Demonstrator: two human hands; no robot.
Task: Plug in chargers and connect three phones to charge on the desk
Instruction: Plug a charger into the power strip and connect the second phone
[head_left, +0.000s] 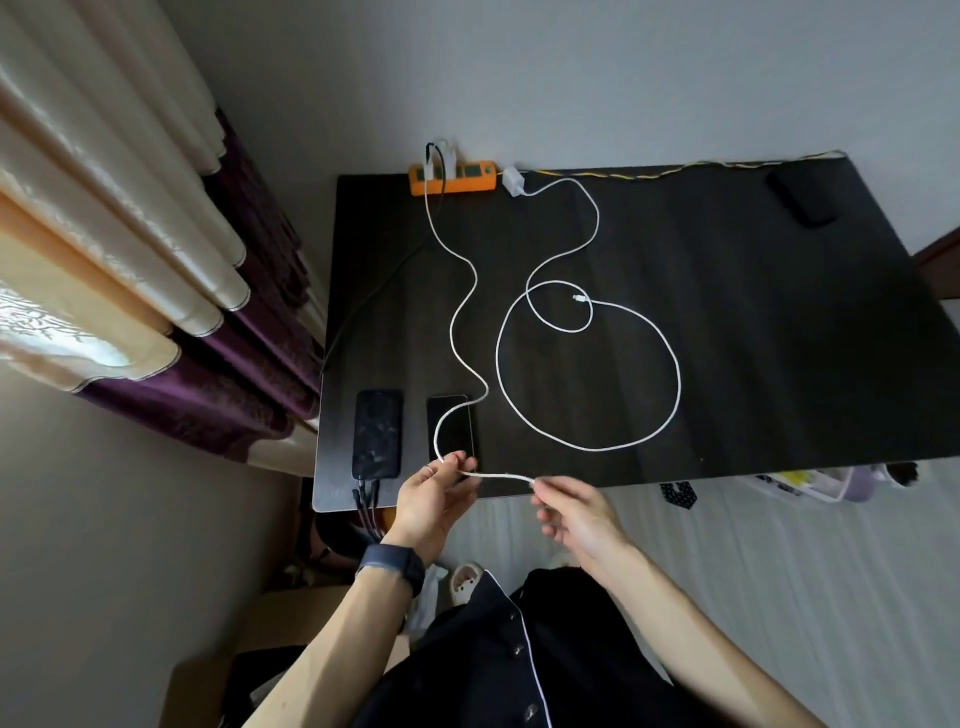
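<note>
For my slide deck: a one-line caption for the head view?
Both hands, left and right, hold a white cable beside two phones on a dark desk.

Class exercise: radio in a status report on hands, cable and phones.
Left hand and right hand both pinching the white cable end. Middle phone unplugged, cable looped over it. Second white cable coiled, loose. Nothing blocking.

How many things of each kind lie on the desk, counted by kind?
Phones: 3, left, middle, far right
White cables: 2, held, coiled
Black cables: 1
Power strips: 1
Loose chargers: 1
Total: 8
</note>
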